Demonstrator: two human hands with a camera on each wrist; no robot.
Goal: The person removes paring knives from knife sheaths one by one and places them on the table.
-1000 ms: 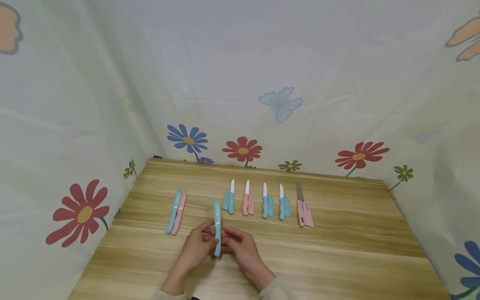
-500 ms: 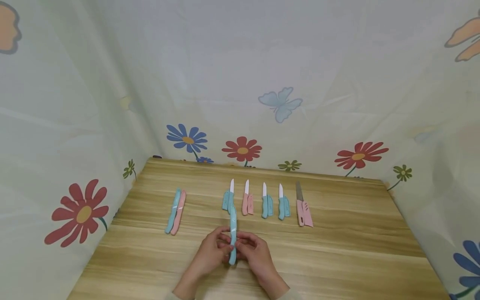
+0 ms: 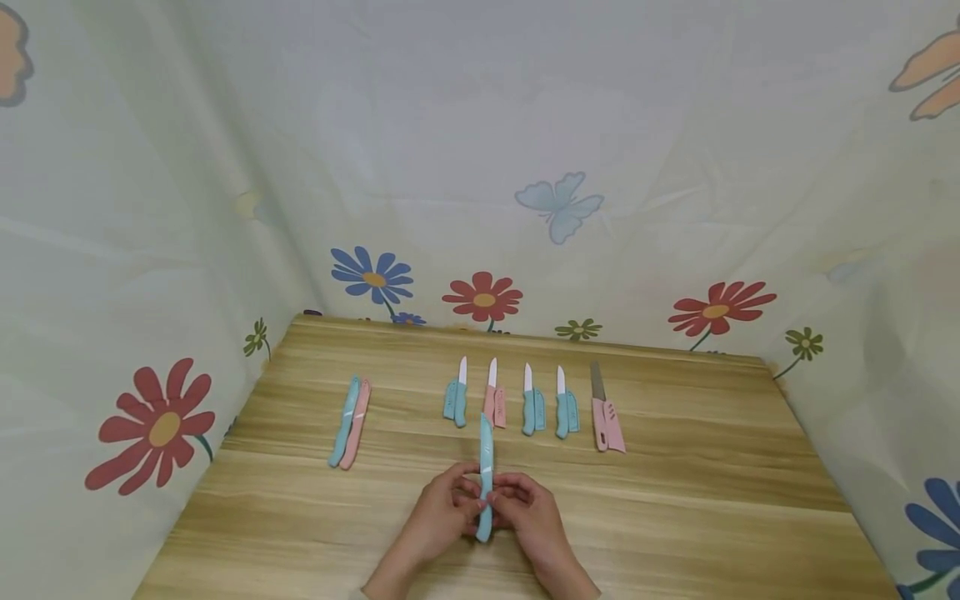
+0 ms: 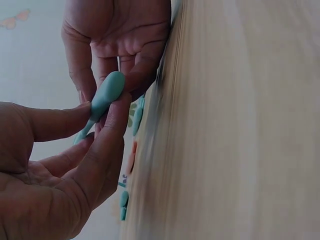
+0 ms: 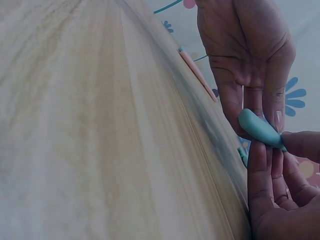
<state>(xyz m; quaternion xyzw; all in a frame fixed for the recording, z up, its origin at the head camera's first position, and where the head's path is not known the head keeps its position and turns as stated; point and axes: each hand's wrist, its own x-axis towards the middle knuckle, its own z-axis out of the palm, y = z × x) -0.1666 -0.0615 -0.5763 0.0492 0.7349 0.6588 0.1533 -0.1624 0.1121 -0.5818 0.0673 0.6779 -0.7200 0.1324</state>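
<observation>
A light-blue knife in its sheath is held between both hands in front of the body, handle end toward the person. My left hand pinches its handle from the left, thumb on top. From the right, my right hand grips the same handle with thumb and fingertips. In the left wrist view the rounded handle end shows between the two hands, above table level. The right wrist view shows this handle between the fingers of both hands. In the head view the sheath tip overlaps a pink-handled knife lying behind it.
Farther back on the wooden table lie several unsheathed knives in a row, including a blue one and a longer pink one, each beside its sheath. At left, a blue sheathed knife and a pink one lie side by side.
Both hands have moved right and slightly toward the person, carrying the blue sheathed knife between them. The knives on the table have stayed in place.
</observation>
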